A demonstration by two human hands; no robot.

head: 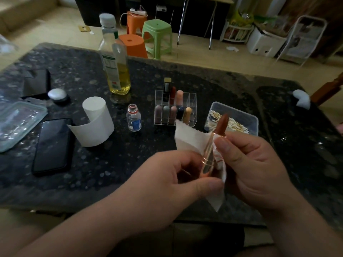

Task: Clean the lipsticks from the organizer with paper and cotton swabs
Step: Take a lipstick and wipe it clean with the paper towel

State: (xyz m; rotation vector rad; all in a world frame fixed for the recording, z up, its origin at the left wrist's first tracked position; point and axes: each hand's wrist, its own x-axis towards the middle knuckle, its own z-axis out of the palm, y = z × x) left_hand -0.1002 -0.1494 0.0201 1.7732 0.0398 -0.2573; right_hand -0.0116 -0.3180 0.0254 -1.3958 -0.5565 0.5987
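Observation:
An uncapped lipstick [213,145], with a brown-red bullet and a clear tube, stands tilted between my hands over the table's near edge. My left hand [167,186] grips the base of the tube. My right hand [254,164] pinches a piece of white paper [189,138] against the upper tube; the paper shows red smears. The clear organizer [193,101] with several capped lipsticks stands behind. A clear box of cotton swabs [241,115] lies to its right.
On the dark stone table [111,167] stand a paper roll [96,121], a small open bottle [134,117], an oil bottle [118,71] and a water bottle [108,34]. A phone [52,145] and a lidded container [18,123] lie at the left. Stools stand beyond.

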